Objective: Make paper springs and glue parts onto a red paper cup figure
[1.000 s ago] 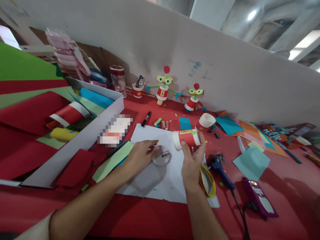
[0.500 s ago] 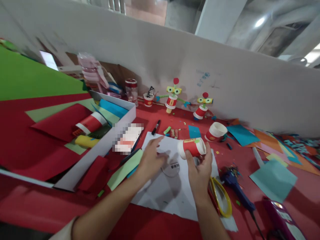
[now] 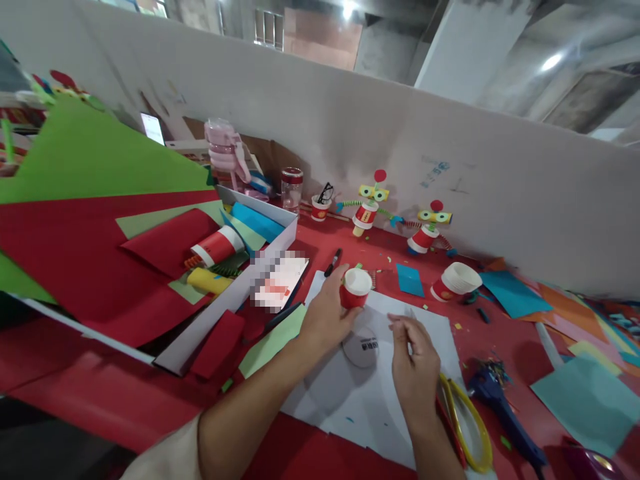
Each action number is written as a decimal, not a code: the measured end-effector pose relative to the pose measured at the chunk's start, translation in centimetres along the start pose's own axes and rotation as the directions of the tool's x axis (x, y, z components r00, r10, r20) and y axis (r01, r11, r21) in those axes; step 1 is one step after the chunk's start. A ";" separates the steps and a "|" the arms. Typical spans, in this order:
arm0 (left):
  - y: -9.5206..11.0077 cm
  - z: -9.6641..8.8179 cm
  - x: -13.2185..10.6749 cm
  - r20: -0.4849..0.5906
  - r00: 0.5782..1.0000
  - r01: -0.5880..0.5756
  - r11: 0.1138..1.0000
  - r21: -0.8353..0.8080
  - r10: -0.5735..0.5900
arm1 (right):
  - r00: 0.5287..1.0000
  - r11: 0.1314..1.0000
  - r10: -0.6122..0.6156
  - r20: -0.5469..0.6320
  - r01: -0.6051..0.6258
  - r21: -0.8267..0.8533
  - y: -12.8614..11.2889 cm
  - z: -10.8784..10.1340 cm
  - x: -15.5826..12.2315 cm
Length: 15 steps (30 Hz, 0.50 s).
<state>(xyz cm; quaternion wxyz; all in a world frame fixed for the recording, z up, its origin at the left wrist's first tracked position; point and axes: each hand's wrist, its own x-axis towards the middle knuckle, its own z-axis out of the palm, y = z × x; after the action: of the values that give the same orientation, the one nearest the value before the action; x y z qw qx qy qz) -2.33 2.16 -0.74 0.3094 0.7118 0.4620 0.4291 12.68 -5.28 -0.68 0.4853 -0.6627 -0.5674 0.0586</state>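
Observation:
My left hand [image 3: 327, 310] grips a red and white paper cup [image 3: 354, 298], its white round end facing up, over the white paper sheet [image 3: 370, 393]. My right hand [image 3: 415, 360] is a little to the right of the cup and apart from it. Its fingers are curled in, thumb near the fingertips; anything between them is hidden. A grey pointed tip [image 3: 411, 313] shows just beyond those fingers. Yellow-handled scissors [image 3: 483, 427] lie beside my right wrist. On the sheet, between my hands, is a clear disc with dark print [image 3: 361, 347].
Two paper-cup robot figures [image 3: 366, 215] stand by the wall. Stacked cups [image 3: 456, 280], a blue glue gun [image 3: 500, 400] and coloured paper [image 3: 585, 380] lie right. Left are a phone [image 3: 280, 283], a marker [image 3: 333, 262] and a white-walled box [image 3: 210, 327] holding craft pieces.
The cup has passed from my right hand to my left and tipped from lying sideways to standing on end. My right hand has drawn back with curled fingers. The view has shifted left.

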 end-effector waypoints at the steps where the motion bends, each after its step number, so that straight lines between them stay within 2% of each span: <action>1: -0.2 0.1 0.1 0.019 0.999 0.039 0.999 0.021 -0.040 | 0.999 1.000 0.016 0.033 -0.016 -0.009 -0.1 -0.1 -0.1; 4: -0.5 0.2 0.4 0.071 0.984 0.159 0.986 0.059 -0.163 | 0.983 0.996 0.013 0.181 0.004 -0.090 -0.5 0.1 -0.4; 6: -0.3 -0.1 0.6 0.033 0.988 0.150 0.988 0.036 -0.151 | 0.949 0.979 -0.025 0.315 0.087 -0.184 -0.6 0.4 -0.8; 9: 0.6 -0.8 0.3 -0.192 0.981 0.009 1.000 0.029 -0.004 | 0.887 0.942 -0.012 0.462 0.165 -0.293 -0.2 0.7 -1.0; 10: 1.0 -1.0 0.0 -0.248 0.966 -0.059 0.997 0.056 0.072 | 0.875 0.938 0.000 0.483 0.168 -0.303 0.1 0.7 -1.0; 11: 1.4 -0.9 -0.4 -0.245 0.957 -0.136 0.987 0.090 0.155 | 0.864 0.940 0.002 0.504 0.170 -0.295 0.4 0.7 -0.9; 12: 1.8 -0.8 -0.9 -0.165 0.958 -0.217 0.969 0.116 0.234 | 0.852 0.944 -0.004 0.524 0.176 -0.279 0.7 0.6 -0.8; 13: 2.1 -0.5 -1.4 -0.035 0.956 -0.286 0.950 0.127 0.293 | 0.841 0.946 -0.006 0.541 0.180 -0.268 0.9 0.4 -0.6; 15: 2.4 0.3 -2.4 0.233 0.930 -0.324 0.933 0.158 0.284 | 0.823 0.945 0.020 0.568 0.170 -0.280 1.0 0.0 -0.3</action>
<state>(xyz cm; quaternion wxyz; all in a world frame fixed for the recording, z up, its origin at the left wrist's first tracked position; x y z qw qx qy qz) -1.58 -1.00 0.34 0.2144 0.8422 0.3508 0.3488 13.27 -5.42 -1.56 0.1850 -0.6621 -0.7127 0.1398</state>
